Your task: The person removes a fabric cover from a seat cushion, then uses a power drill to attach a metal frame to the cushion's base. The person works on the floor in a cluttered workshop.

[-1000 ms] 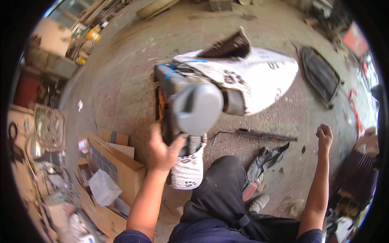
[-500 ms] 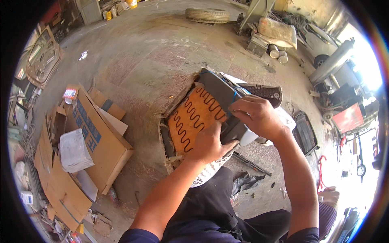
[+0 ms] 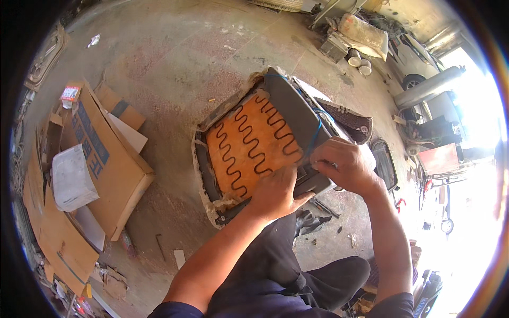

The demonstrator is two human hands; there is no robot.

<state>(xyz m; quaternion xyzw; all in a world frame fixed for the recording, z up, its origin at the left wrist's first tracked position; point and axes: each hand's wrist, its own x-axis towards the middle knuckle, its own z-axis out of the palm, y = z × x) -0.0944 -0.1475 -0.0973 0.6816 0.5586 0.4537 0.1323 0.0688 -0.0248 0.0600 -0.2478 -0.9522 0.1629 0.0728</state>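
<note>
A car seat part [image 3: 233, 143] lies tilted in front of my legs, with dark zigzag springs [image 3: 249, 140] across its orange padding. Grey panelling [image 3: 291, 114] runs along its right side. My left hand [image 3: 275, 195] grips the near right corner of the frame, thumb stretched along the grey edge; the fingertips are partly hidden. Just right of it, my right hand [image 3: 344, 165] is closed in a pinch at the panel's edge. A thin blue cord [image 3: 319, 126] runs over the panel down to those fingers.
At left lies an opened cardboard box [image 3: 114, 175] with a white container [image 3: 74, 177] on it. A patterned dark cover [image 3: 347, 122] hangs beyond the seat. Black bits [image 3: 307, 222] lie near my knee; metal cans [image 3: 359, 62] and a white car [image 3: 416, 58] stand far right.
The view has tilted down and shifted, so the seat and box appear further left. My right hand has moved slightly down along the panel; my left hand keeps its place at the corner.
</note>
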